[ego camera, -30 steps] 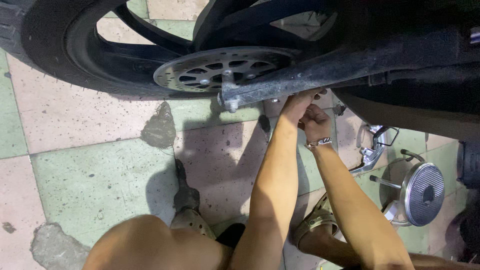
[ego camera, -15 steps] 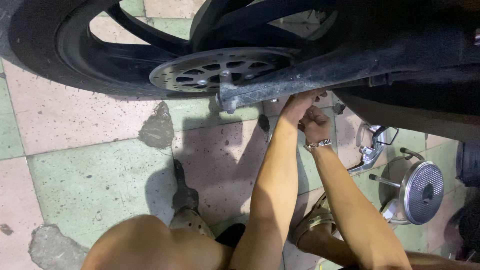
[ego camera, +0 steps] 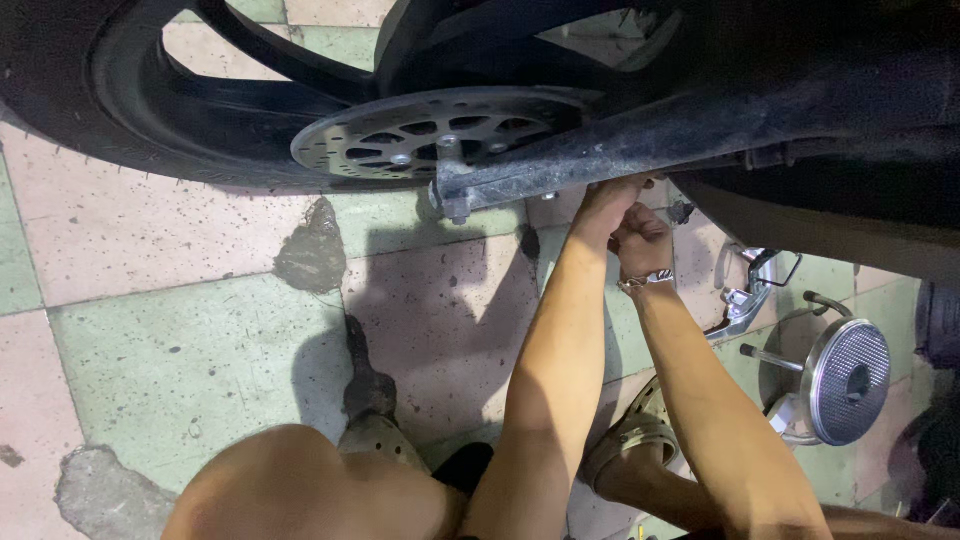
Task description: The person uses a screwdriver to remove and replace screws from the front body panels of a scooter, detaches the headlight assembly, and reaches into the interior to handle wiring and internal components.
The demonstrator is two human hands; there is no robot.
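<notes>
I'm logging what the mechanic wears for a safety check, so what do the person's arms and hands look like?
Both arms are bare, with no sleeves in view, and no gloves show on either hand. The right hand has a silver metal band, a watch or bracelet, at the wrist. The left hand shows no band or ring, though its fingers are partly hidden under the dark bar.
</notes>
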